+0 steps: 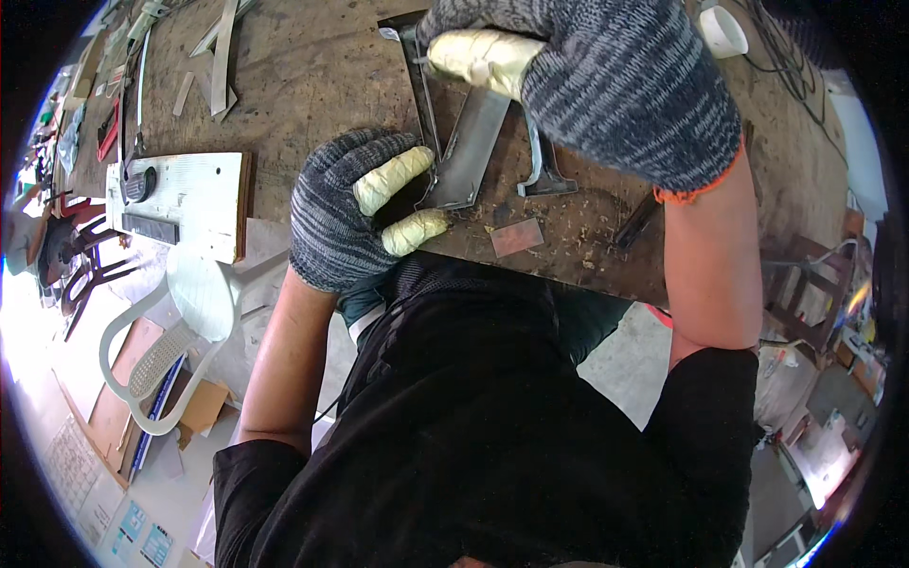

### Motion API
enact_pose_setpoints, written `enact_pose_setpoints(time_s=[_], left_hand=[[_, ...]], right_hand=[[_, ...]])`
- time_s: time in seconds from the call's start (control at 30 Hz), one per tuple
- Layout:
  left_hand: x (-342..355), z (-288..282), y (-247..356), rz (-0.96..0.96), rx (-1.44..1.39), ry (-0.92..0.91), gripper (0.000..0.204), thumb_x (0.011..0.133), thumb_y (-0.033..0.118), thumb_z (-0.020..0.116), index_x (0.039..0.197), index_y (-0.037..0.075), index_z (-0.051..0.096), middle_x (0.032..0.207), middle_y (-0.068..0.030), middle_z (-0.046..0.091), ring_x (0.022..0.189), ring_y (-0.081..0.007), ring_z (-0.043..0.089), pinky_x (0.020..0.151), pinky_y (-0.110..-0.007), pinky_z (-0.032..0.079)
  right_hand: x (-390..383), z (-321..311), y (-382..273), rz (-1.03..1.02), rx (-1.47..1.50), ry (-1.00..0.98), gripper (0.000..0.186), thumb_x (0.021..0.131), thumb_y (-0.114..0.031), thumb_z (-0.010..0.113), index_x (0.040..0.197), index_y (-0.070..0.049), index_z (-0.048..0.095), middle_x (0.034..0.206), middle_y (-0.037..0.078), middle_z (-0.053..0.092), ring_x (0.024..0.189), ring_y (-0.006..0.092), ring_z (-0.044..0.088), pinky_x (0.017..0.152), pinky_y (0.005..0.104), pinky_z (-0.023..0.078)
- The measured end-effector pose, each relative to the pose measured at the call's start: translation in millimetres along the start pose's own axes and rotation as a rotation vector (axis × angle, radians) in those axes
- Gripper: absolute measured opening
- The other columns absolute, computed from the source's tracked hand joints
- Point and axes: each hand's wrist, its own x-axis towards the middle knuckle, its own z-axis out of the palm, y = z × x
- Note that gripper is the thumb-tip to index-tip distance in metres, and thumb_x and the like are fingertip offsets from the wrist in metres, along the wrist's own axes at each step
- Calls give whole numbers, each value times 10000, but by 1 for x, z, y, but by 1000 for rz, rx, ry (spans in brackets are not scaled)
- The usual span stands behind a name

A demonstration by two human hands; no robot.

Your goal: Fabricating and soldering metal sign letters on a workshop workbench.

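A grey, angular sheet-metal piece (466,151) with raised thin walls lies on the worn wooden workbench, near its front edge. My left hand (346,210), in a grey knitted glove with pale tape round thumb and forefinger, curls at its lower left corner. The taped forefinger touches the metal wall. My right hand (615,85), gloved alike with an orange cuff, is closed over the upper part of the piece and covers much of it. Whatever its fingers grip is hidden. Just below lies a small reddish flat rectangle (517,238), beside crumbs of debris.
Flat metal strips (224,57) lie at the far left of the workbench (294,80). A white board (194,194) with a dark block sits at its left edge, over a pale chair (156,379). A white roll (722,33) and dark cables (791,71) are at the far right.
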Motion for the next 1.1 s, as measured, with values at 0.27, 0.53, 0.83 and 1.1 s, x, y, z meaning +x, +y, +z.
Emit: enact_pose_setpoints(time_s=[0.27, 0.53, 0.83, 1.1], left_hand=[[3, -4, -1, 39, 58, 27, 586, 725, 444, 838, 1153, 62, 716, 1059, -160, 717, 958, -370, 687, 887, -456, 537], [9, -10, 5, 39, 3, 25, 552, 726, 429, 823, 1127, 70, 699, 1019, -166, 702, 949, -395, 670, 863, -479, 529], [9, -13, 5, 43, -10, 61, 543, 694, 401, 851, 1113, 92, 695, 999, -138, 709, 931, -378, 678, 825, -471, 543], [12, -11, 5, 39, -4, 53, 550, 677, 399, 865, 1106, 98, 699, 1011, -134, 712, 966, -378, 672, 849, -483, 540]], right_hand=[[6, -35, -2, 537, 256, -64, 171, 926, -106, 666, 1020, 14, 743, 975, 138, 755, 837, 207, 708, 715, 345, 585], [13, -55, 95, 656, -15, 227, 179, 957, -164, 678, 1018, -8, 740, 1002, 123, 755, 925, 199, 703, 777, 318, 547], [23, -14, 188, 784, -290, 195, 451, 953, -452, 621, 1155, -61, 718, 1017, 153, 741, 938, 320, 695, 839, 370, 541], [10, -8, 236, 640, -495, 41, 418, 972, -445, 600, 1108, -70, 725, 1044, 171, 725, 950, 297, 686, 870, 371, 529]])
